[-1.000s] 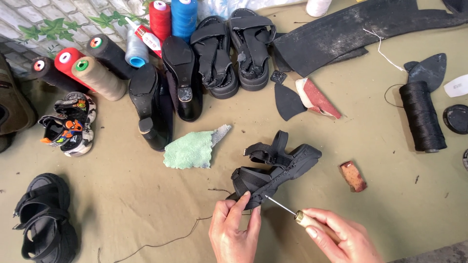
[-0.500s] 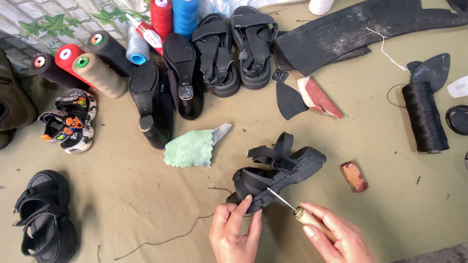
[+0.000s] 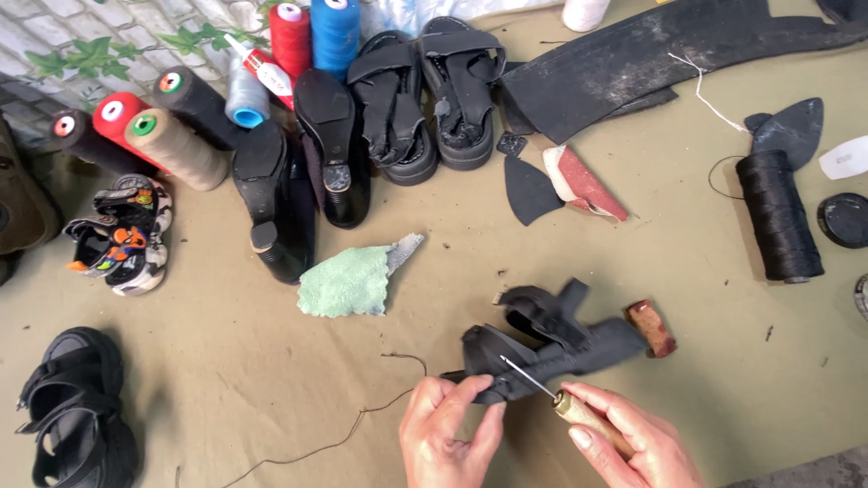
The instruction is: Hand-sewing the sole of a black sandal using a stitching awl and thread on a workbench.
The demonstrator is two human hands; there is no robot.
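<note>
Awl going into a black sandal's edge

The left hand (image 3: 448, 434) pinches the near edge of the black sandal (image 3: 551, 348), and the right hand (image 3: 633, 443) is closed round a wooden-handled awl (image 3: 565, 405) whose needle, a second ago held lower, now meets that edge, so a stitch looks under way. A dark thread (image 3: 362, 411) trails left of the sandal; beyond it lie a green cloth (image 3: 348, 282), then 2 black sandals (image 3: 425, 99) and thread cones (image 3: 181, 145).

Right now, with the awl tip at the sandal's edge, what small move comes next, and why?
Probably push the awl a little further through the black sandal. Its metal tip sits at the edge that the left hand pinches, the right hand grips the wooden handle, and the dark thread lies loose.
</note>
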